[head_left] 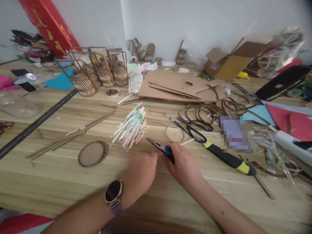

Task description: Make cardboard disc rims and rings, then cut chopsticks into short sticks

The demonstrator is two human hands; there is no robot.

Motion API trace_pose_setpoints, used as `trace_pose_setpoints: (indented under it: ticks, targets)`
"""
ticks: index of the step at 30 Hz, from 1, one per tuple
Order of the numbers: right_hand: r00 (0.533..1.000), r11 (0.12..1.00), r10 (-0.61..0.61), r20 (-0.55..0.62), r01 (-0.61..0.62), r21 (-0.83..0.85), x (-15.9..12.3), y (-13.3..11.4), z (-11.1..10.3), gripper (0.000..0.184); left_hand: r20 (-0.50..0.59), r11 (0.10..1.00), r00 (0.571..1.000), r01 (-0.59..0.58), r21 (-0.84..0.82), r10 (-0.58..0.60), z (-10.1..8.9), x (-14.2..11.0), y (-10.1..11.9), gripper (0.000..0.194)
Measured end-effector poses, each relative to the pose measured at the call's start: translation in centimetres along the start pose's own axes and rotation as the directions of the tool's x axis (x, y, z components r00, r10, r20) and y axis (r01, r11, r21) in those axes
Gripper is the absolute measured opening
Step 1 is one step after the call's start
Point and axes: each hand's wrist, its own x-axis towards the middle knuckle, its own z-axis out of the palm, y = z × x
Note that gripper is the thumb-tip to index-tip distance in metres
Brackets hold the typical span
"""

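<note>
My right hand (183, 166) is closed around the blue-handled pliers (161, 148), whose jaws point up and left over the wooden table (60, 182). My left hand (140, 174), with a watch on the wrist, lies knuckles up just left of the pliers; its fingers are curled under and what they hold is hidden. A bundle of wrapped wooden chopsticks (131, 125) lies just beyond the hands. A thin wooden stick (187, 141) lies by a tape ring (174, 133).
A scalloped cardboard disc (93, 153) and long cardboard strips (73, 136) lie to the left. Black scissors (198, 128) and a yellow-black handled tool (229, 158) lie to the right. Small bamboo baskets (102, 74), a cardboard sheet (175, 86) and a box (229, 61) stand at the back.
</note>
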Motion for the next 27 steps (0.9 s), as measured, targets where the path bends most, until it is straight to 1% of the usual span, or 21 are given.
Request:
trace_pose_setpoints:
  ticks: [4,7,11,16,22,27]
  targets:
    - [1.0,1.0,0.016,0.011,-0.016,0.0,0.4,-0.4,0.2,0.016,-0.036,1.0,0.999,-0.015,0.009,0.015,0.2,0.3,-0.3,0.028]
    - [0.999,1.0,0.028,0.027,-0.028,0.0,0.7,-0.8,0.2,0.019,-0.044,1.0,0.999,-0.009,0.002,0.009,0.5,0.5,-0.6,0.028]
    - [0.997,0.999,0.051,0.066,-0.05,-0.015,1.0,-1.1,0.1,0.02,-0.034,1.0,0.999,0.007,-0.009,-0.007,0.5,0.5,-0.6,0.027]
    - [0.994,0.998,0.063,0.084,-0.061,-0.024,1.1,-1.3,-0.2,0.02,-0.027,1.0,1.0,0.002,0.002,-0.002,0.2,0.3,-0.4,0.027]
    - [0.993,0.996,0.078,0.091,-0.075,-0.037,1.1,-1.1,-0.2,0.018,-0.042,1.0,0.999,-0.006,0.01,0.006,0.6,0.5,-0.3,0.025]
    - [0.993,0.995,0.08,0.086,-0.075,-0.058,0.9,-0.8,0.0,0.018,-0.017,1.0,1.0,0.003,-0.01,-0.003,0.5,0.6,0.0,0.028]
